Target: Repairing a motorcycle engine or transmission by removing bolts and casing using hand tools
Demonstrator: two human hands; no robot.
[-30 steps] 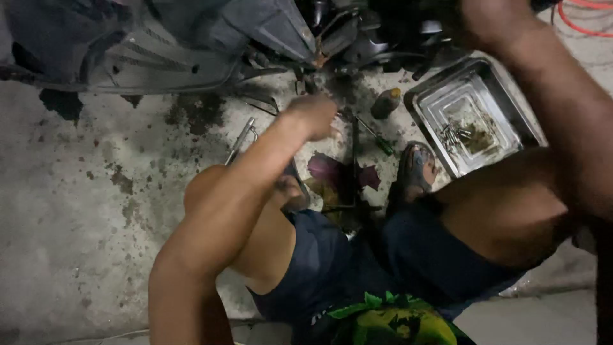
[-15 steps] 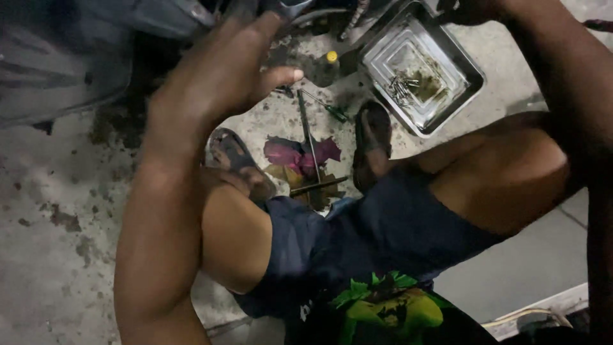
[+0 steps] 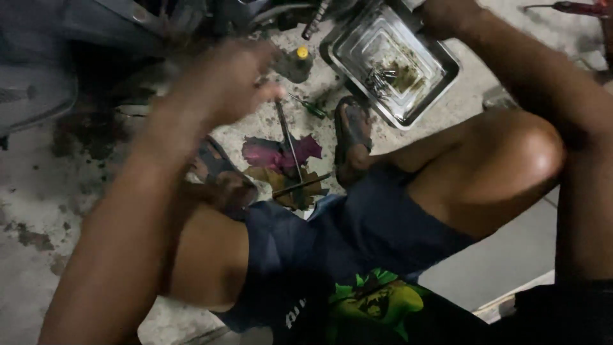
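Left hand: blurred, raised above the floor, fingers loosely curled; thumb points right toward the rod top. Grip on anything not readable through the blur.
Right hand: at the top edge, against the far corner of the tray; mostly cut off, finger state cannot be told.
Rod: thin metal shaft, lying on the floor between the two sandals, upper end just beside the left thumb, lower end over the rags.
Second rod: short, lying crosswise at the foot of the first, on the rags.
Rags: magenta piece above, tan piece below, flat on the concrete between the feet.
Tray: square steel pan, tilted to the view, right of the bottle; small dark metal parts and oily residue in its centre.
Bottle: dark, yellow cap, standing near the tray's left corner.
Screwdriver: green handle, on the floor below the bottle.
Sandals: left, right, planted either side of the rags.
Floor: stained concrete, dark oil patches at left.
Red tool: top right corner, well apart from the hands.
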